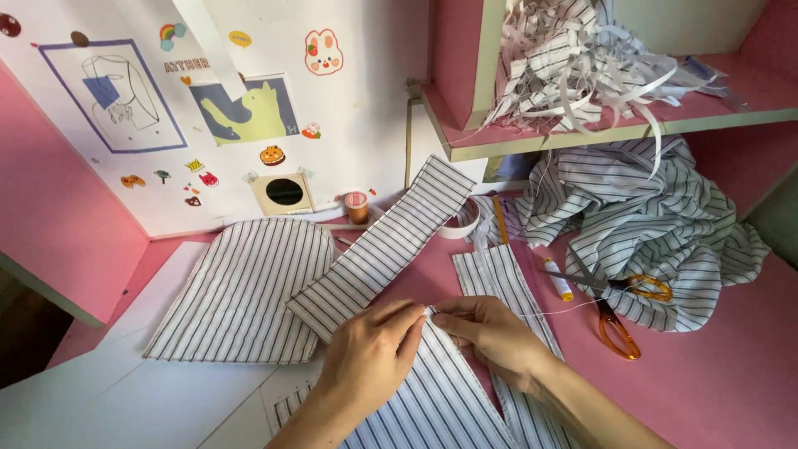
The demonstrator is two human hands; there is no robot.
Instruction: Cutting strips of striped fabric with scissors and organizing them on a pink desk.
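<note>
One pink desk [731, 391] (striped cloth [241, 291] everywhere).

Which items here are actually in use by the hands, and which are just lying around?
In use:
- left hand and right hand, pinching the striped fabric piece
- white thread leading off from the pinch

Lying about:
- orange scissors
- yellow-capped spool
- long striped strip
- rounded striped panel
- heap of striped cloth
- tape roll

Both hands meet — left hand [370, 353], right hand [490, 333] — fingers pinched.
</note>
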